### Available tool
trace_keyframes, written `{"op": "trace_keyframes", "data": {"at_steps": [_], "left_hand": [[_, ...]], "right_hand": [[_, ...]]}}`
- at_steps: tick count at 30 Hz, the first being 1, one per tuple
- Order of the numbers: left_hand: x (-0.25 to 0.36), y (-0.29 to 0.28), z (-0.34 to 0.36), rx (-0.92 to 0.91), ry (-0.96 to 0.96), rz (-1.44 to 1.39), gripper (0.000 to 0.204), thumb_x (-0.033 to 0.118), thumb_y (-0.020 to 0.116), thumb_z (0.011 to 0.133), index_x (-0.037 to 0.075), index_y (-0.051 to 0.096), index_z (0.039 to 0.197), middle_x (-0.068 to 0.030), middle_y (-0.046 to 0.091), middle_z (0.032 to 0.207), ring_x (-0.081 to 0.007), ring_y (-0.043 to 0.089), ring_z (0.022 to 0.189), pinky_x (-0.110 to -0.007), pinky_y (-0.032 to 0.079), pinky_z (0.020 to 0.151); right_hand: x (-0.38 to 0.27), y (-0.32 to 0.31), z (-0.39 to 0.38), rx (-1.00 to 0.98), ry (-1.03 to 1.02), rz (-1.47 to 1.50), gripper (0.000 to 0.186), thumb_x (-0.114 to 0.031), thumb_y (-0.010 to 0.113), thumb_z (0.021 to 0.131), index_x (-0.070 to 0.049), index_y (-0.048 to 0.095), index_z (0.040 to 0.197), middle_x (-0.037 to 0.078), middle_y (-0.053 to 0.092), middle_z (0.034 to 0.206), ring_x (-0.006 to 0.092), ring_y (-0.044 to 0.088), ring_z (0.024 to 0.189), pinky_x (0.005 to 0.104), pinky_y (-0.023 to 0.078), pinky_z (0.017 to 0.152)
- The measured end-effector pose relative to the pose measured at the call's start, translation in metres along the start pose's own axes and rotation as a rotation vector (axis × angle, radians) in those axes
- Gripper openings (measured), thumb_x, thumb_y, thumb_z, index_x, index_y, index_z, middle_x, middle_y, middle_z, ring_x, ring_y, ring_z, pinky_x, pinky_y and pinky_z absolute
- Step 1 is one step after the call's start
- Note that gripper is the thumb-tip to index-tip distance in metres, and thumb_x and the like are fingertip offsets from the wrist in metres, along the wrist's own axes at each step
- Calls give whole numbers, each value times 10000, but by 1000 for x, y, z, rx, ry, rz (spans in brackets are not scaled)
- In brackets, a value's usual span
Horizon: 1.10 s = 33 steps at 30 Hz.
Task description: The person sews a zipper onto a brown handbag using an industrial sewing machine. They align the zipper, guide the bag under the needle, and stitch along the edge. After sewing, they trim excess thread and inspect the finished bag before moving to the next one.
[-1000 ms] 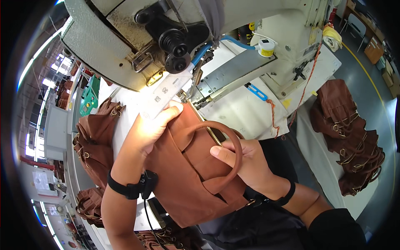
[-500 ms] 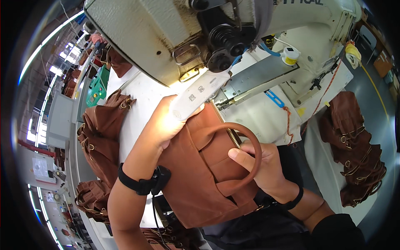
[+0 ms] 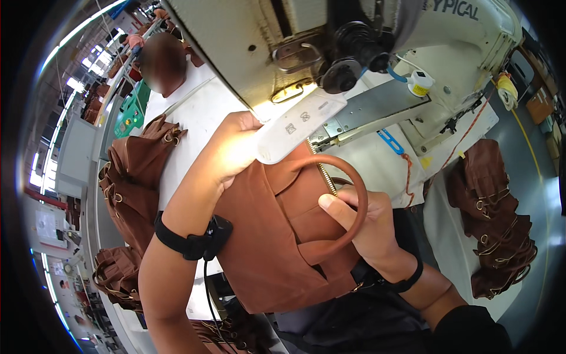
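A brown leather bag [image 3: 247, 242] lies under the sewing machine head [image 3: 218, 29], its opening edged by a metal-toothed zipper [image 3: 327, 179]. Its round leather handle [image 3: 361, 206] arches over the front panel. My right hand [image 3: 377, 230] pinches the zipper edge between thumb and fingers, partly behind the handle. On the bag's far left side, close to the stitching area, rests my left hand [image 3: 227, 147]. Most of its fingers are hidden by a pale flat plate [image 3: 300, 127] hanging from the machine. The needle is out of sight too.
More brown bags [image 3: 132, 171] are heaped on the white table at left, and another pile [image 3: 486, 218] lies at right. A blue slotted piece [image 3: 390, 141] with orange cord sits beside the machine bed. People work at the far left.
The view has shifted, so the machine appears farther right. The bag and my right hand have moved closer to the stitching area, and less zipper shows between them. Both hands stay on the bag.
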<state>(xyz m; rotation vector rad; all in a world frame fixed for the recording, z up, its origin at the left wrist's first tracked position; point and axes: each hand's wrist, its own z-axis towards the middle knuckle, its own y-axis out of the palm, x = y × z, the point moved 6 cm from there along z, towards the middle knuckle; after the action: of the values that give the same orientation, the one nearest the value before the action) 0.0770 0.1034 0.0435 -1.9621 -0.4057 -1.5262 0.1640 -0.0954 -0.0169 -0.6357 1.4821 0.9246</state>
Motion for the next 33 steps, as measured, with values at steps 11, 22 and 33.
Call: {"op": "trace_keyframes", "data": {"at_steps": [11, 22, 33], "left_hand": [[-28, -30, 51, -84, 3, -80, 250, 121, 749, 907, -61, 748, 1078, -103, 762, 1046, -164, 695, 984, -285, 525, 938], [-18, -29, 58, -40, -107, 105, 317, 251, 875, 839, 78, 805, 1096, -83, 754, 1160, -196, 611, 1145, -345, 419, 1054], [-6, -28, 40, 211, 517, 726, 302, 251, 735, 893, 0, 753, 1060, -194, 744, 919, -346, 682, 815, -408, 546, 751]], "right_hand": [[1, 9, 28, -27, -34, -9, 355, -122, 712, 1003, -33, 604, 676, -112, 428, 628, 4, 347, 605, 251, 272, 524], [16, 11, 32, 79, -14, 13, 397, -147, 741, 987, -80, 543, 649, -123, 405, 642, 2, 334, 601, 250, 240, 528], [36, 0, 30, -70, -27, 86, 272, -224, 680, 1047, -17, 706, 874, -103, 516, 710, -1, 413, 661, 217, 332, 576]]}}
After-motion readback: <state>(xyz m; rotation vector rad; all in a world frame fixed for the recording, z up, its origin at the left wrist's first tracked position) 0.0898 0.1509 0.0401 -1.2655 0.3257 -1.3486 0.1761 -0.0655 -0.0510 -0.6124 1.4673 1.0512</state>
